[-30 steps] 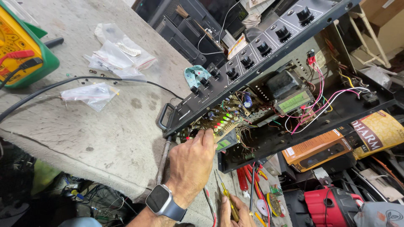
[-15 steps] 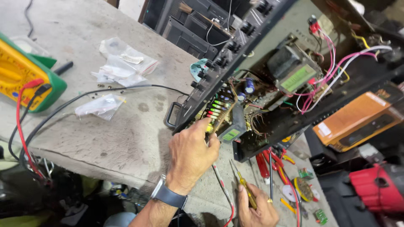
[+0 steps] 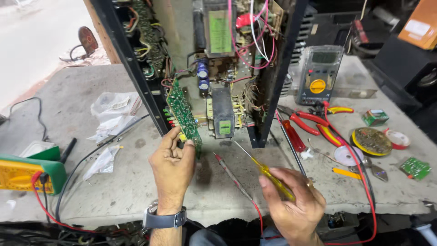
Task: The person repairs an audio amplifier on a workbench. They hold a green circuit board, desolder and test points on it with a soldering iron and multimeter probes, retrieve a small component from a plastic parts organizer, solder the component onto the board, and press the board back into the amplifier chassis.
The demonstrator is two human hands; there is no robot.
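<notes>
My left hand (image 3: 172, 168), with a watch on the wrist, pinches the lower end of a green circuit board (image 3: 182, 113) that hangs by wires from an opened black amplifier chassis (image 3: 214, 68) standing on the workbench. My right hand (image 3: 293, 202) is closed around a yellow-handled screwdriver (image 3: 268, 173), whose thin shaft points up-left towards the chassis. A red multimeter probe (image 3: 232, 173) lies on the bench between my two hands, its lead running down past the right hand.
A yellow multimeter in a green case (image 3: 27, 171) sits at the left edge with red and black leads. A grey multimeter (image 3: 319, 75), red-handled pliers (image 3: 302, 120), solder reels (image 3: 371, 141) and a small green board (image 3: 415, 167) lie right. Plastic bags (image 3: 111, 111) lie left.
The view swung so the chassis now stands upright ahead. My left hand stayed on the green board. My right hand rose into view with the yellow screwdriver.
</notes>
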